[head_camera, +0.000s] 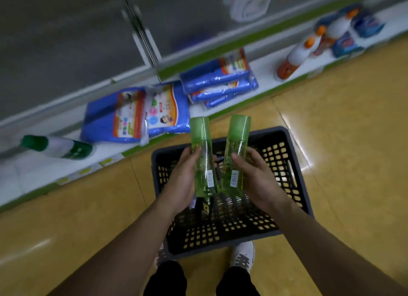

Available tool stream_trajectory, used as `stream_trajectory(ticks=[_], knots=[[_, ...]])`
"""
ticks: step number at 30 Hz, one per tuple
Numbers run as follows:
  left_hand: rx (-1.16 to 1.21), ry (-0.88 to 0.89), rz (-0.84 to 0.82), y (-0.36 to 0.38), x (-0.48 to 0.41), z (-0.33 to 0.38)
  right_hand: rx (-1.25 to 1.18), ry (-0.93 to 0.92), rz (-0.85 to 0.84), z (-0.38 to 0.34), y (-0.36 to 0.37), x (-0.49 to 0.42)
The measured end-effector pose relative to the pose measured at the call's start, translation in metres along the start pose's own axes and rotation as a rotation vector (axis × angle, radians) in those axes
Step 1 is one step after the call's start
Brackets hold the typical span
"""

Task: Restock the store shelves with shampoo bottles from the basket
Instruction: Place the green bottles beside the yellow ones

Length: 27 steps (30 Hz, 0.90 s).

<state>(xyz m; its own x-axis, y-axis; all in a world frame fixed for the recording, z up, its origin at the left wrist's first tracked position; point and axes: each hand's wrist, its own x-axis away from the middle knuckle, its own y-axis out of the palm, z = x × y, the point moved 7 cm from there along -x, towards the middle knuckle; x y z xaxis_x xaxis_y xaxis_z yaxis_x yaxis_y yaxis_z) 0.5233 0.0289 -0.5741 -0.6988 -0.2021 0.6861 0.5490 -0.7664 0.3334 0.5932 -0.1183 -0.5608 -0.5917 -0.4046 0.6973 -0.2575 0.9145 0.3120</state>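
Fingers (190, 156) of the left hand (182, 182) curl round the lower body of one clear green shampoo bottle (202, 150), while the right hand (257, 180) grips a second green bottle (238, 150) the same way, thumb across its front, at the centre of the frame. Both are held caps away from the person, splayed in a shallow V with their bases close together, above the dark plastic basket (265, 134) that sits on the tan tiled floor (331, 123) at lower centre, just ahead of the person's white shoes (244, 256). Taking one bottle per hand looks like a way to halve the trips, and the low grip leaves caps and shoulders free to slide into a row. A dark item with yellow lettering (206, 208) lies on the basket's mesh bottom, too hidden to identify. Across the frame from lower left to upper right runs the bottom shelf (265, 68), carrying blue packs (134, 115), orange-capped white bottles (295, 57) and, at far left, a white-and-green bottle (59, 147) on its side. No matching green bottles show there, so their place is likely higher, where the shelving is blurred.
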Motion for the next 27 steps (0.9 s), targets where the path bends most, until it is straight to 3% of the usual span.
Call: stream_trajectory(ticks=[9,17,27], knots=[[0.044,0.112,-0.018,-0.011,0.116,0.128,0.070,-0.168,-0.029,-0.100,0.115,0.115],[-0.003,0.366,0.040,-0.017,0.241,0.257,0.208,-0.315,-0.179,-0.183,0.234,0.197],[0.155,0.535,0.194,-0.042,0.355,0.310,0.386,-0.447,-0.417,-0.224,0.339,0.272]])
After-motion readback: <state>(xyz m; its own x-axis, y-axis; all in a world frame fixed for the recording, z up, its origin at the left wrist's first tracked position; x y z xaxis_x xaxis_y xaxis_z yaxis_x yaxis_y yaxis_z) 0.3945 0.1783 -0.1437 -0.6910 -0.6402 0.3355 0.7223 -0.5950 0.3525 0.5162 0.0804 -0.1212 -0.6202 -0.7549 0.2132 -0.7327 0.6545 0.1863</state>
